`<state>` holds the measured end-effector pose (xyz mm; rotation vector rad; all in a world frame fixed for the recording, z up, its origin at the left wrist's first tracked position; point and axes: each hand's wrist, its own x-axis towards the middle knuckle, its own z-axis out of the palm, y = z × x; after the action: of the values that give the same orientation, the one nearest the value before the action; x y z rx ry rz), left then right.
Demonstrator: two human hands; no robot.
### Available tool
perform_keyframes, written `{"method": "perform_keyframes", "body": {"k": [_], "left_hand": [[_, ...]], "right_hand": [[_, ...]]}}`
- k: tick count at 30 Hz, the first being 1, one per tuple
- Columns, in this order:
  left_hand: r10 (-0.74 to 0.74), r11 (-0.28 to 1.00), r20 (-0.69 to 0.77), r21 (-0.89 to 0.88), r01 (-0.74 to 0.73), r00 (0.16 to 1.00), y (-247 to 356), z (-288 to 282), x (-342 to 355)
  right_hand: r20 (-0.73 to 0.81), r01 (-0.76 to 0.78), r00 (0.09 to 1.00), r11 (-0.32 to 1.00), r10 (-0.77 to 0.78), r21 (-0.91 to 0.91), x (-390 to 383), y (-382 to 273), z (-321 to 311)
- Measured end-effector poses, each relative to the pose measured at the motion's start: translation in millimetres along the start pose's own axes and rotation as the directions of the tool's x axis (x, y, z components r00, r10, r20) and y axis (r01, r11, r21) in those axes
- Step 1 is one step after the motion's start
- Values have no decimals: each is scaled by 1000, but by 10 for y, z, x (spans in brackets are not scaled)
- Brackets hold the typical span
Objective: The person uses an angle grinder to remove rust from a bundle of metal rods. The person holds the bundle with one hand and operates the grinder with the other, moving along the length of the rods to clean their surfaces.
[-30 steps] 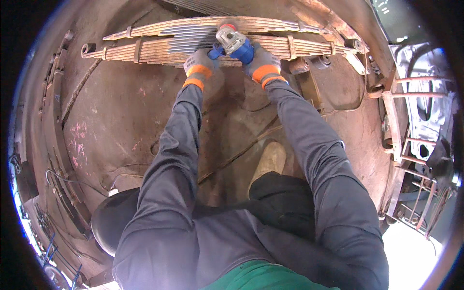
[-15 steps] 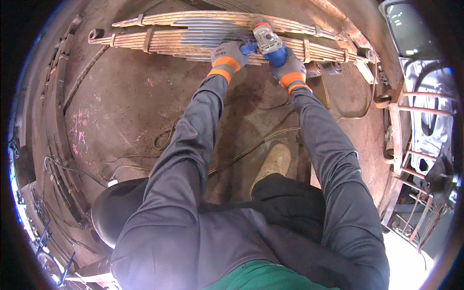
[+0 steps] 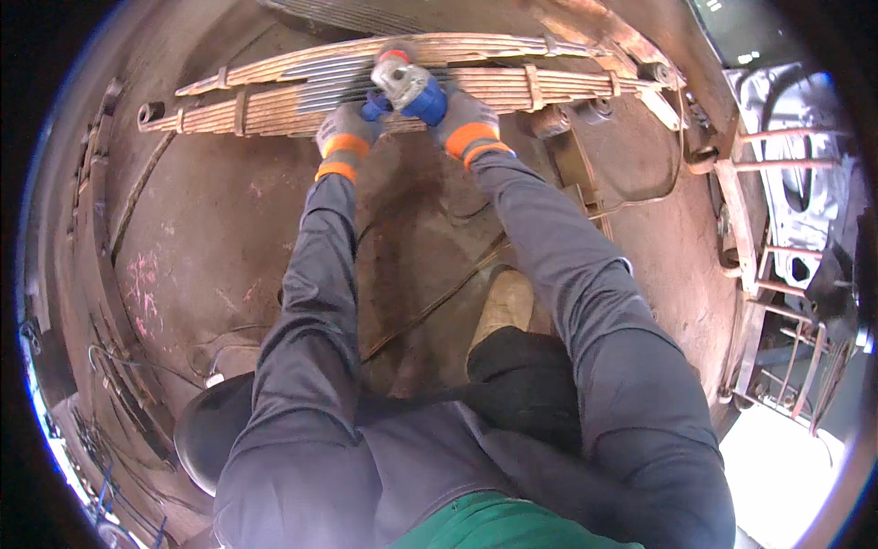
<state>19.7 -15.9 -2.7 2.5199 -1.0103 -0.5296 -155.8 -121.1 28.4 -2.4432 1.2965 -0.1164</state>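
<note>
An angle grinder with a grey head and blue body rests over two stacked leaf springs at the top of the view. My gloved left hand is wrapped round its blue side handle. Around the blue body closes my right hand, in a matching grey and orange glove. The grinder's head lies across the near leaf spring and reaches the far leaf spring. Both springs are rusty brown toward their ends, with a bare grey stretch around the grinder. The grinder's disc is not clearly visible.
Cylindrical metal pieces lie just below the near spring's right part. A cable runs across the brown floor near my boot. Long metal bars line the left, and a rusty metal frame stands at right.
Both hands have moved the grinder left along the springs, to about the middle of the grey stretch. The whole view has also shifted slightly.
</note>
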Motion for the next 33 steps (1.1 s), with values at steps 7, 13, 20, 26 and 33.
{"method": "perform_keyframes", "body": {"k": [7, 13, 20, 26, 33], "left_hand": [[-25, 989, 44, 150, 18, 999, 112, 72, 73], [54, 997, 68, 45, -57, 996, 402, 82, 71], [144, 989, 20, -38, -143, 989, 426, 113, 131], [20, 999, 13, 32, -20, 1000, 109, 142, 237], [-54, 998, -56, 10, 54, 997, -270, 8, 246]], "right_hand": [[-30, -14, 999, 998, 16, 56, -44, 120, -25], [-8, -139, 990, 990, 139, -27, -21, 292, -167], [-27, -143, 989, 990, 143, -7, 62, 339, -190], [-29, -1, 1000, 1000, 1, -2, 106, 126, -142], [97, 37, 995, 999, -37, 9, 257, -224, 47]]}}
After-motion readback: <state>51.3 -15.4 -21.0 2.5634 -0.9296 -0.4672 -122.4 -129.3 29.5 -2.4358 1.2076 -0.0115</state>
